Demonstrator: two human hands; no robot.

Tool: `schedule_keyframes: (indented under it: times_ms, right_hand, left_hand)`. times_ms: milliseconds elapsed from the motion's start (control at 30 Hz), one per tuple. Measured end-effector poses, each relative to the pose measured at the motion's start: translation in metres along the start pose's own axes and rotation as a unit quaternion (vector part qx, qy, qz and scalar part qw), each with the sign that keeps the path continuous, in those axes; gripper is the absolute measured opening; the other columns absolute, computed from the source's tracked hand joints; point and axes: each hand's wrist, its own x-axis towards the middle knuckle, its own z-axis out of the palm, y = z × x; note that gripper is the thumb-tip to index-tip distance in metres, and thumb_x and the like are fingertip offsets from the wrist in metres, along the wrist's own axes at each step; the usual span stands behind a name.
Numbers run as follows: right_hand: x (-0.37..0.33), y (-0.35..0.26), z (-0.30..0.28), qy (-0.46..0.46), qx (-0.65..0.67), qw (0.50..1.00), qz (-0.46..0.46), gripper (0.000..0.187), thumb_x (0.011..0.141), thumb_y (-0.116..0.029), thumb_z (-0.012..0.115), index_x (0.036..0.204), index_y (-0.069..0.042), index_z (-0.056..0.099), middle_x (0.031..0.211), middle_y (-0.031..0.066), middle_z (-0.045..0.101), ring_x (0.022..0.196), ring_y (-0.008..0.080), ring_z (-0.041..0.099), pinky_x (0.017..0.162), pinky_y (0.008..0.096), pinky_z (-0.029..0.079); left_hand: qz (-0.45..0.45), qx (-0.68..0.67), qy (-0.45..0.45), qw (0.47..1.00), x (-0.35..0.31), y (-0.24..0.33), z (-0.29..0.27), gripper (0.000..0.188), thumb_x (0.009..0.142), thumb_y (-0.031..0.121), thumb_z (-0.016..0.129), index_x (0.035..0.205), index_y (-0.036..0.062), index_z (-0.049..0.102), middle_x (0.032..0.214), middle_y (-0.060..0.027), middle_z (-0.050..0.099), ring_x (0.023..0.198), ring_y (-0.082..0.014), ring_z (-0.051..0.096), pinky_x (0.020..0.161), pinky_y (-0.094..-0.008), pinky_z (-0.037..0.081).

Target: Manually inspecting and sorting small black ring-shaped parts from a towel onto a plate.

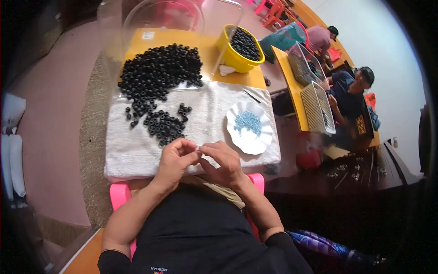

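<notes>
Left hand [173, 160] meets right hand [224, 160], fingers pressed together at the tips; whether they pinch a tiny piece, I can't tell! Black beads [165, 129] lie just beyond the left fingers, blue bits [247, 123] on the white plate [250, 144] beyond the right.

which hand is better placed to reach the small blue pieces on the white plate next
Probably the right hand: it is nearer the white scalloped plate holding the small blue pieces. The left hand is farther off, close to the loose black ring-shaped pieces.
</notes>
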Motion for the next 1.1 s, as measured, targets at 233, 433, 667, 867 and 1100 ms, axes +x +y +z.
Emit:
schedule_keyframes:
  times_ms: [233, 433, 667, 867, 1100]
  right_hand:
    - [-0.033, 0.015, -0.038, 0.026, -0.082, 0.993, 0.084, 0.034, 0.073, 0.004, 0.081, 0.104, -0.002, 0.07, 0.099, 0.015, 0.072, 0.086, 0.0306, 0.071, 0.072, 0.0364, 0.057]
    - [-0.062, 0.054, -0.096, 0.031, -0.29, 0.931, 0.22, 0.018, 0.08, -0.004, 0.077, 0.098, -0.004, 0.071, 0.095, 0.013, 0.072, 0.085, 0.031, 0.069, 0.077, 0.0392, 0.055]
    - [-0.06, 0.07, -0.107, -0.03, -0.325, 0.905, 0.274, 0.016, 0.084, -0.015, 0.074, 0.097, -0.004, 0.075, 0.096, 0.0137, 0.072, 0.091, 0.0336, 0.068, 0.081, 0.0419, 0.054]
    - [-0.054, 0.081, -0.103, -0.07, -0.327, 0.893, 0.303, 0.015, 0.087, -0.016, 0.07, 0.094, -0.004, 0.076, 0.094, 0.0138, 0.072, 0.094, 0.0333, 0.067, 0.086, 0.043, 0.053]
    - [-0.054, 0.091, -0.104, -0.078, -0.315, 0.893, 0.311, 0.014, 0.084, -0.015, 0.069, 0.091, -0.006, 0.077, 0.089, 0.0148, 0.072, 0.089, 0.0348, 0.068, 0.083, 0.0442, 0.054]
  left_hand:
    - [-0.02, 0.008, 0.024, 0.999, 0.003, 0.002, 0.001, 0.013, 0.091, 0.005, 0.073, 0.101, 0.0042, 0.064, 0.09, -0.0026, 0.067, 0.079, -0.0109, 0.064, 0.074, -0.0264, 0.055]
    - [-0.033, 0.023, 0.01, 0.999, 0.0, -0.004, 0.004, 0.012, 0.092, 0.007, 0.073, 0.101, 0.0046, 0.065, 0.09, -0.002, 0.067, 0.08, -0.01, 0.063, 0.075, -0.0269, 0.056]
    - [-0.046, 0.044, 0.012, 0.998, -0.003, -0.005, 0.008, 0.011, 0.093, 0.007, 0.072, 0.1, 0.0044, 0.065, 0.09, -0.0019, 0.067, 0.079, -0.0095, 0.063, 0.074, -0.0262, 0.056]
    - [-0.035, 0.023, 0.023, 0.999, -0.005, -0.001, 0.012, 0.011, 0.091, 0.007, 0.074, 0.097, 0.0021, 0.067, 0.084, -0.0013, 0.066, 0.075, -0.0079, 0.061, 0.071, -0.0243, 0.052]
    - [-0.041, 0.035, 0.017, 0.998, -0.005, -0.001, 0.013, 0.011, 0.091, 0.007, 0.075, 0.097, 0.0021, 0.066, 0.084, -0.0012, 0.066, 0.075, -0.0077, 0.061, 0.071, -0.0242, 0.052]
